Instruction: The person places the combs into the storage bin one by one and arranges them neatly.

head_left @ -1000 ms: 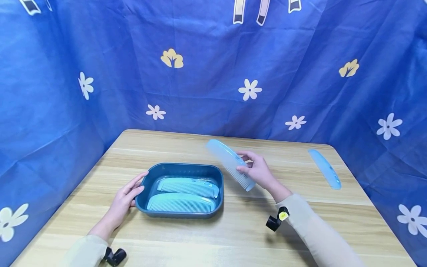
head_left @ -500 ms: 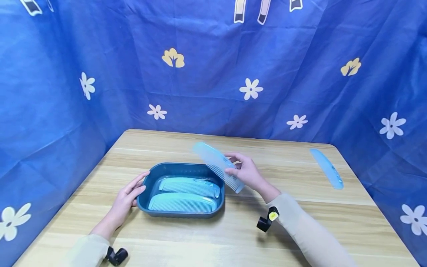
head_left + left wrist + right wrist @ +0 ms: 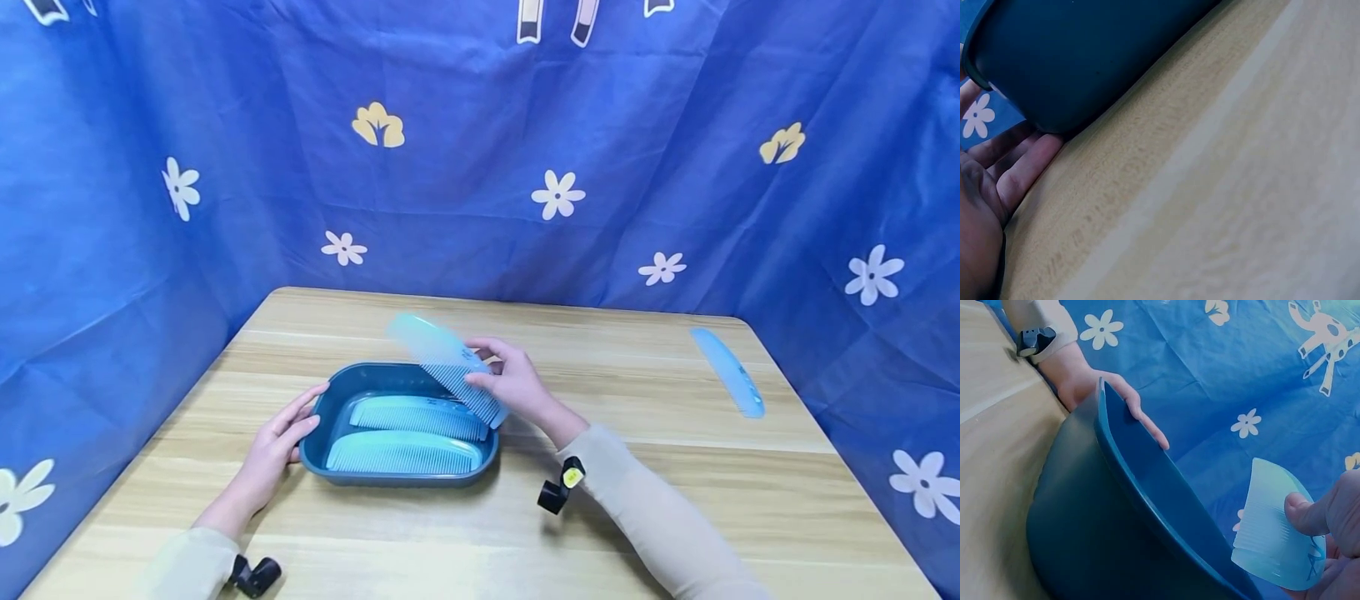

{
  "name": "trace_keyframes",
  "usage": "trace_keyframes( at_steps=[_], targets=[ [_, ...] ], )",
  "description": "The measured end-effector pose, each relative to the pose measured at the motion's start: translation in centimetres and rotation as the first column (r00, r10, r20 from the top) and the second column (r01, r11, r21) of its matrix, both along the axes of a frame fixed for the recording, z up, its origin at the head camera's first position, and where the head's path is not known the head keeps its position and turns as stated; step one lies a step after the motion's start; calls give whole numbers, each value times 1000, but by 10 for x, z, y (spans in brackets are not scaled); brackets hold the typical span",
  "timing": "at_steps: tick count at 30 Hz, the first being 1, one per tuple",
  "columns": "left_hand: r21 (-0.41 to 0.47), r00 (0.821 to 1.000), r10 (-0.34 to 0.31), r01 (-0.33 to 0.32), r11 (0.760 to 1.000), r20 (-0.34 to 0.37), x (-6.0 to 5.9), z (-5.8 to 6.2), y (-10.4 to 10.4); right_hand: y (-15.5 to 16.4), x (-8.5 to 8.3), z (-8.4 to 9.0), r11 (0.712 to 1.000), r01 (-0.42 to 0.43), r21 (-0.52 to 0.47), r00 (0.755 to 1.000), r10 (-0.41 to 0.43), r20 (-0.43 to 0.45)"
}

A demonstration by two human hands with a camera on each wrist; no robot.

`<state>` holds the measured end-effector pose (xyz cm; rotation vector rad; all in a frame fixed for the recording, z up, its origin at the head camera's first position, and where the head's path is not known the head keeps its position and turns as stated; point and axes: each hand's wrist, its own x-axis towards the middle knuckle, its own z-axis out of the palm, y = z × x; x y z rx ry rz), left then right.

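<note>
In the head view my right hand (image 3: pixel 513 385) pinches a translucent light-blue comb (image 3: pixel 442 354) between thumb and fingers. The comb slants over the back right of a dark teal basin (image 3: pixel 397 481), its teeth facing down to the left; the right wrist view shows the thumb flat on the comb (image 3: pixel 1272 534). Two similar combs lie inside the basin, a rear comb (image 3: pixel 408 414) and a front comb (image 3: pixel 401 454), roughly parallel. My left hand (image 3: pixel 273 446) rests against the basin's left end, fingers fairly straight along it; its lower fingers touch the wall near the base in the left wrist view.
Another light-blue comb (image 3: pixel 727 372) lies on the wooden table (image 3: pixel 637 500) near its right edge. A blue cloth (image 3: pixel 465 167) printed with flowers hangs behind the table and at both sides. A small black device (image 3: pixel 558 487) is strapped at each wrist.
My right hand has carried its comb leftward from the table beside the basin to above the basin's right part. The left hand stays at the basin's left end.
</note>
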<state>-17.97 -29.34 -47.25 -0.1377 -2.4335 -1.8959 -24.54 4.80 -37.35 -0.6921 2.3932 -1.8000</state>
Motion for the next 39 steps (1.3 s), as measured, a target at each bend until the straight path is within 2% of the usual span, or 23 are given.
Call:
trace_keyframes(
  at_steps=[6, 13, 24, 28, 39],
  targets=[
    [-4, 1000, 9, -9, 1000, -5, 1, 1, 0, -12, -3, -1, 998, -57, 14, 998, 57, -16],
    [8, 1000, 0, 0, 1000, -14, -1, 0, -1, -26, -27, -40, 986, -121, 113, 984, 134, -115],
    [18, 1000, -1, 1, 1000, -13, 0, 0, 0, -32, -25, -44, 946, -151, 287, 972, 195, -131],
    [16, 1000, 0, 0, 1000, -11, 1, 0, 0, -32, -25, -45, 919, -163, 358, 963, 227, -143],
    [26, 1000, -6, 7, 1000, -16, 1, 0, 2, -34, -23, -44, 816, -176, 550, 936, 312, -165]
  ],
)
